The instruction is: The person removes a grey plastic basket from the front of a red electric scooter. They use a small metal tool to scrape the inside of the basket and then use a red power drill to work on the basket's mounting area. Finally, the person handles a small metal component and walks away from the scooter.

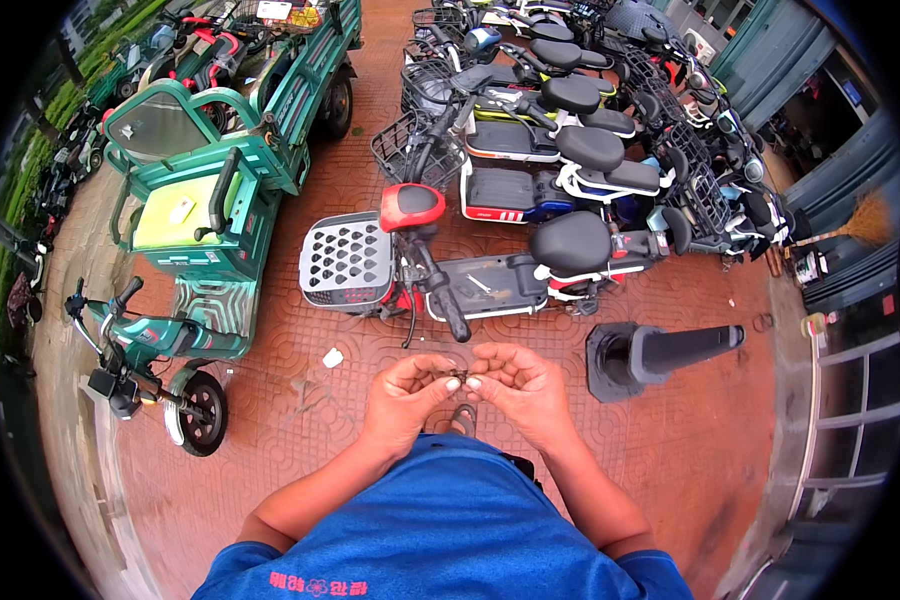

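Note:
My left hand [407, 392] and my right hand [518, 383] meet in front of my blue shirt, fingertips pinched together on a small dark object [460, 376]. It is too small to tell what it is. Both hands hover above red brick paving, just in front of an electric scooter [490, 275] with a red headlight cover, a white front basket [345, 260] and a black seat. Below my hands a sandalled foot [463, 420] shows.
A green cargo tricycle [220, 170] stands at the left. A row of parked scooters [570, 150] runs toward the back. A black bollard [640, 355] stands at the right. A scrap of white paper [332, 357] lies on the bricks.

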`<action>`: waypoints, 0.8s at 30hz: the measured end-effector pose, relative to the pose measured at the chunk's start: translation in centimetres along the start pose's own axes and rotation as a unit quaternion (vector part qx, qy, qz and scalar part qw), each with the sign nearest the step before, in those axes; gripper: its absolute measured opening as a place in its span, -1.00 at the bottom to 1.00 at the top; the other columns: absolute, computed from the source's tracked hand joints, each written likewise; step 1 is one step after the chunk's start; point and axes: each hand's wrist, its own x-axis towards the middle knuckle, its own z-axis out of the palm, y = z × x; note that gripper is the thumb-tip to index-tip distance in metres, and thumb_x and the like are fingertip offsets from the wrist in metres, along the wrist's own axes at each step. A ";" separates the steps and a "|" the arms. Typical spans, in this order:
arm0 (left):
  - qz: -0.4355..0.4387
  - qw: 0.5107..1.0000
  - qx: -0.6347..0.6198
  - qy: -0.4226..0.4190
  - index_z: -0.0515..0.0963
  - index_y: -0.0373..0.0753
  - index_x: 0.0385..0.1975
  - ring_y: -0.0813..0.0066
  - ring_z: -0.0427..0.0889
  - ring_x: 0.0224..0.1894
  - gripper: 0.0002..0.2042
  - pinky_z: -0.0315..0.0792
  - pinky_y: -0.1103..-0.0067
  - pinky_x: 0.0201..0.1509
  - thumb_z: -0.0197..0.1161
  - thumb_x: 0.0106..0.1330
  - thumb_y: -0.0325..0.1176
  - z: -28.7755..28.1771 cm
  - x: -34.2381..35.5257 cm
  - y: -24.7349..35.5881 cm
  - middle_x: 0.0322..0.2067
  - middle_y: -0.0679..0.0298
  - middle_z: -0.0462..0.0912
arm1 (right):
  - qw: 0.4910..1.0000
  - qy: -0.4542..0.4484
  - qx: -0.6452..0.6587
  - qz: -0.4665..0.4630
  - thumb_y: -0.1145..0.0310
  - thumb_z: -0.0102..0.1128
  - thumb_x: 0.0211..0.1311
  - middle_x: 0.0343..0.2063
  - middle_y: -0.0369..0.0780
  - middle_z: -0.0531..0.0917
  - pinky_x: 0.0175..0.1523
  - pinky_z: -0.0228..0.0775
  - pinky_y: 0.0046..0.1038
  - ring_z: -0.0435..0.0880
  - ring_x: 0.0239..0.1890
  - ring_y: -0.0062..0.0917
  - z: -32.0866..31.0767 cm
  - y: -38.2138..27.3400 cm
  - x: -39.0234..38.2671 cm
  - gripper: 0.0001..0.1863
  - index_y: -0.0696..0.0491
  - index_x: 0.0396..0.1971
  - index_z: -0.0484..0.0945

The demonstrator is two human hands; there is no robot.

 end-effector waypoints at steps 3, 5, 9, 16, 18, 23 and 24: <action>-0.038 0.999 0.024 0.015 0.60 -0.35 -0.10 0.46 0.73 -0.15 -0.82 0.62 0.54 -0.02 0.30 0.34 -0.65 1.9 -0.6 1.4 -0.20 0.15 0.74 | 0.999 -0.006 -0.022 0.033 0.62 0.31 0.32 -0.18 -0.17 0.73 -0.04 0.67 -0.48 0.75 -0.17 -0.55 -0.8 -0.3 -0.4 -0.70 0.26 0.04 0.59; -0.013 0.999 0.039 0.022 0.60 -0.35 -0.09 0.44 0.73 -0.17 -0.82 0.62 0.53 -0.02 0.30 0.34 -0.65 2.1 -0.8 0.7 -0.19 0.13 0.74 | 0.998 -0.022 -0.036 0.045 0.61 0.30 0.33 -0.21 -0.16 0.75 -0.06 0.67 -0.49 0.75 -0.18 -0.56 -1.2 -0.3 -0.8 -0.69 0.26 0.06 0.59; -0.029 0.999 -0.015 0.039 0.61 -0.34 -0.08 0.41 0.74 -0.15 -0.81 0.62 0.51 0.00 0.30 0.35 -0.63 2.3 -0.6 -0.6 -0.18 0.12 0.74 | 0.999 -0.037 -0.001 0.036 0.61 0.28 0.34 -0.13 -0.15 0.73 -0.02 0.66 -0.48 0.75 -0.11 -0.52 -2.0 -0.6 -1.2 -0.67 0.25 0.09 0.58; -0.053 0.992 -0.117 0.003 0.58 -0.33 -0.04 0.37 0.75 -0.14 -0.82 0.70 0.46 -0.07 0.25 0.40 -0.63 3.3 -0.4 -0.7 -0.11 0.11 0.72 | 0.998 -0.053 0.026 0.021 0.64 0.28 0.33 -0.07 -0.16 0.71 0.10 0.62 -0.45 0.74 -0.03 -0.48 -3.1 -1.3 -1.4 -0.65 0.23 0.10 0.57; -0.032 0.996 -0.085 0.013 0.59 -0.33 -0.05 0.41 0.74 -0.14 -0.82 0.69 0.50 -0.07 0.26 0.39 -0.63 3.5 -0.5 -0.8 -0.11 0.13 0.72 | 0.999 -0.050 0.009 0.005 0.64 0.30 0.32 -0.08 -0.17 0.72 0.10 0.62 -0.46 0.74 -0.04 -0.51 -3.1 -1.4 -1.5 -0.65 0.23 0.09 0.58; 0.023 0.999 0.033 0.036 0.61 -0.36 -0.07 0.53 0.69 -0.12 -0.81 0.61 0.58 -0.02 0.29 0.35 -0.66 4.0 -0.9 -1.1 -0.14 0.19 0.71 | 0.999 -0.046 -0.016 0.007 0.62 0.35 0.28 -0.07 -0.16 0.72 0.09 0.61 -0.45 0.71 -0.05 -0.55 -3.3 -1.7 -1.8 -0.67 0.24 0.04 0.61; 0.036 0.997 0.055 0.031 0.61 -0.38 -0.06 0.53 0.69 -0.09 -0.80 0.61 0.58 -0.01 0.27 0.35 -0.68 4.1 -1.1 -1.0 -0.09 0.18 0.71 | 0.999 -0.051 -0.018 0.002 0.61 0.35 0.28 -0.08 -0.16 0.72 0.09 0.61 -0.45 0.71 -0.06 -0.54 -3.3 -1.7 -1.8 -0.69 0.24 0.03 0.62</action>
